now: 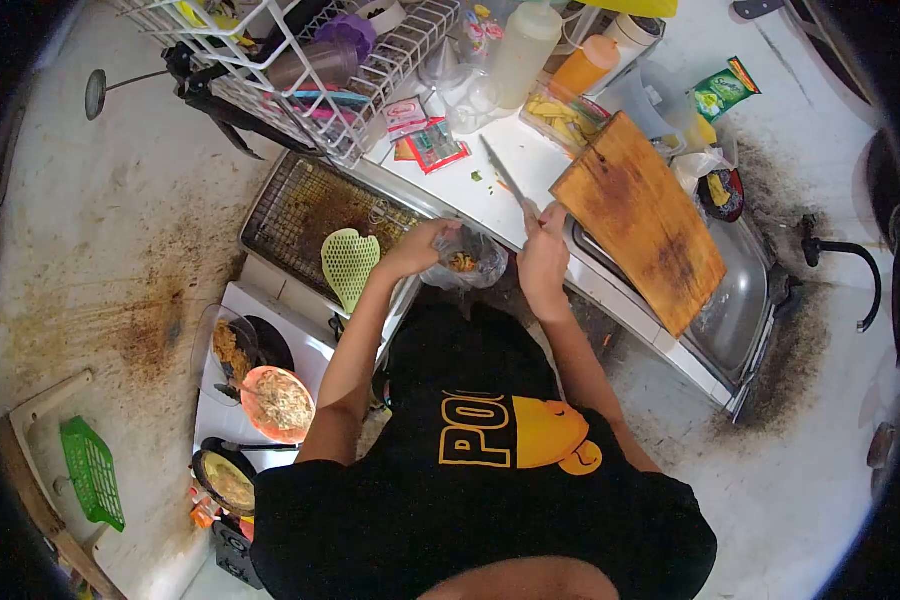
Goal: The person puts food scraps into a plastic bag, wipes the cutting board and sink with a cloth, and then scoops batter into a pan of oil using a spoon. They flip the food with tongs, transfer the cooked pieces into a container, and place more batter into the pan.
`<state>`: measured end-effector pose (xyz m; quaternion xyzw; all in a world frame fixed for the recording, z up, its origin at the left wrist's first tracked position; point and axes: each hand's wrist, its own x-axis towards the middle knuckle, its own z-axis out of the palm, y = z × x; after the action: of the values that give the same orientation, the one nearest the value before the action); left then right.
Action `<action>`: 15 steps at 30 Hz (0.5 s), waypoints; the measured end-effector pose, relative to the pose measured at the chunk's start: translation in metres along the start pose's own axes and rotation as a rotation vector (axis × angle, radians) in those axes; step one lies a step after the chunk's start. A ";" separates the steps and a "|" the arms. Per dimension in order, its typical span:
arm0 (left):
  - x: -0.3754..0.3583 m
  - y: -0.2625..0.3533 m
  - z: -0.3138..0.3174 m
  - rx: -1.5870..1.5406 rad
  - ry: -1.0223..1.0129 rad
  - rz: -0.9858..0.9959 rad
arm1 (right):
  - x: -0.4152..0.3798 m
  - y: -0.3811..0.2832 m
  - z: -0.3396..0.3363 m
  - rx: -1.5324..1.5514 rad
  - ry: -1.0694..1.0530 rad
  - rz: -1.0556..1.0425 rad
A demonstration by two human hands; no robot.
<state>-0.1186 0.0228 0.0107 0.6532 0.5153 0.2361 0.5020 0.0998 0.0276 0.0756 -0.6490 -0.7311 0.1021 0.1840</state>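
Note:
My left hand (417, 251) pinches the rim of a clear plastic bag (483, 268) at the counter's front edge. Small orange and yellowish bits (462, 262) lie inside the bag. On the other side of it, my right hand (543, 262) is closed around the handle of a knife (503, 167). The blade points away from me over the white counter (530, 150), beside a few green and orange scraps. A wooden cutting board (650, 220) with dark stains lies over part of the sink, just right of my right hand.
A metal sink (735, 320) and black faucet (850, 255) are at right. Bottles, sachets and a white dish rack (410, 60) stand at the back. Left are a grease-stained tray (290, 215) with a green strainer (350, 265), an orange bowl (280, 404) and a pan (227, 478).

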 end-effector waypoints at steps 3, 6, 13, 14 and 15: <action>0.004 -0.008 -0.002 -0.039 0.018 0.015 | -0.018 0.009 -0.010 0.038 -0.046 -0.045; 0.014 -0.017 -0.004 -0.112 -0.029 -0.014 | -0.028 0.020 -0.018 0.163 -0.070 -0.100; 0.026 -0.022 -0.018 -0.093 -0.175 0.065 | -0.013 0.024 -0.025 0.159 0.035 -0.079; 0.026 -0.023 -0.018 -0.093 -0.177 0.063 | -0.014 0.027 -0.019 0.160 0.035 -0.076; 0.026 -0.022 -0.019 -0.123 -0.186 0.053 | -0.013 0.026 -0.015 0.173 0.009 -0.078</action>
<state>-0.1345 0.0531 -0.0071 0.6538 0.4336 0.2186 0.5803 0.1306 0.0165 0.0769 -0.6020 -0.7436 0.1545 0.2466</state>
